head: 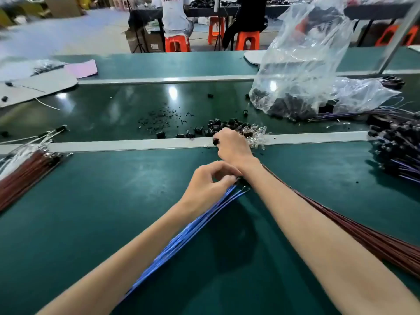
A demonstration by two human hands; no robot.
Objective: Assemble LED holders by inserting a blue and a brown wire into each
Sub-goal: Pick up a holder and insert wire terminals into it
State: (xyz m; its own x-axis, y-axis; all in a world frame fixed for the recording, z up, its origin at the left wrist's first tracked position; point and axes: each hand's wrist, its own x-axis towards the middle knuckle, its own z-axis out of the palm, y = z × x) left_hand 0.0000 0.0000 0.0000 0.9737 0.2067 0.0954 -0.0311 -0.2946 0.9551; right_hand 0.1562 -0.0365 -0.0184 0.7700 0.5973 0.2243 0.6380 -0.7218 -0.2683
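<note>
A fan of blue wires (188, 233) lies on the green table, its tips near the middle. My left hand (208, 185) pinches at the tips of these blue wires with curled fingers. My right hand (234, 148) reaches over the metal rail (113, 145) and grips a small black LED holder (215, 141) at its fingertips. A heap of loose black holders (222, 127) and clear LEDs (256, 135) lies just beyond that hand. A bundle of brown wires (363, 235) runs under my right forearm toward the lower right.
A clear plastic bag (302, 64) with black parts stands at the back right. Finished pieces with wires (400, 153) pile at the right edge. More brown wires (25, 171) lie at the left. Cardboard (38, 87) sits at the back left. People sit on orange stools (176, 44) beyond the table.
</note>
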